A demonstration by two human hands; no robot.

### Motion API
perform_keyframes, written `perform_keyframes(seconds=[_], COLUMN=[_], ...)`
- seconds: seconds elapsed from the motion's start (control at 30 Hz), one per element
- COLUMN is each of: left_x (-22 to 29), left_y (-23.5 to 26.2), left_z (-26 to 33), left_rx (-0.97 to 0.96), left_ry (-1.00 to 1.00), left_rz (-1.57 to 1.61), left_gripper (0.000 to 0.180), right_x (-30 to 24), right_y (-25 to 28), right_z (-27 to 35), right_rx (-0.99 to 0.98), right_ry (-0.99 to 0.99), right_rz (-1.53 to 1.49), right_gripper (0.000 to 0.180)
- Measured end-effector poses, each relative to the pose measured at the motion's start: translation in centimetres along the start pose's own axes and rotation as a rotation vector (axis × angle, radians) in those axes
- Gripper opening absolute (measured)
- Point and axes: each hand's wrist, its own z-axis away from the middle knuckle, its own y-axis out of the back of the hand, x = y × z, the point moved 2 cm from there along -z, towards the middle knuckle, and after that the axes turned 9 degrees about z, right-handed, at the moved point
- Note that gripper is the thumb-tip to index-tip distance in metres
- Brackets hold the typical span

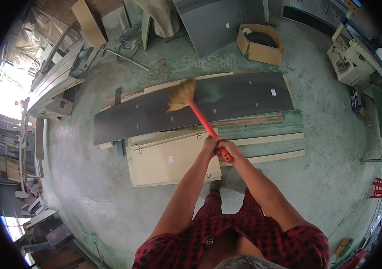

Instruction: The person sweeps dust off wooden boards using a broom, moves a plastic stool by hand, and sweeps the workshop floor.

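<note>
Both my hands are wrapped round the red handle of a broom (202, 119), near its lower end. My left hand (210, 145) grips it a little farther up the handle, and my right hand (227, 150) closes round it just beside. The broom's straw-coloured bristles (182, 95) are over a long dark grey panel (231, 96), left of its middle; whether they touch it I cannot tell. A greenish dusty patch shows on the panel right of the bristles. Cream-coloured boards (168, 163) lie stacked nearer to me, left of my hands.
Two pale strips (267, 158) lie on the floor to the right. A cardboard box (260, 47) holding something dark stands at the back beside a leaning grey sheet (209, 27). A metal rod (128, 60) lies back left; a machine (350, 62) stands far right.
</note>
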Motion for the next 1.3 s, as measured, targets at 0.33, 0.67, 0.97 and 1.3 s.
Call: perform_keyframes(seconds=[0.33, 0.67, 0.97, 1.3], left_x=[-7.5, -8.0, -10.2, -16.6], left_y=[-16.5, -20.0, -14.1, -27.5], left_z=[5.2, 10.4, 1.9, -1.1], left_rx=[-0.208, -0.036, 0.305, 0.160], left_ry=[-0.079, -0.099, -0.139, 0.058], left_rz=[-0.012, 0.344, 0.372, 0.090], left_gripper=[0.042, 0.056, 0.030, 0.038], right_x=[-5.3, -6.2, -5.5, -6.5], right_y=[10.0, 13.3, 14.7, 26.5], right_z=[15.1, 18.0, 8.1, 14.3], right_rx=[0.204, 0.061, -0.182, 0.167], right_ry=[0.083, 0.133, -0.064, -0.058], right_rz=[-0.005, 0.522, 0.459, 0.285], right_gripper=[0.032, 0.054, 0.033, 0.040])
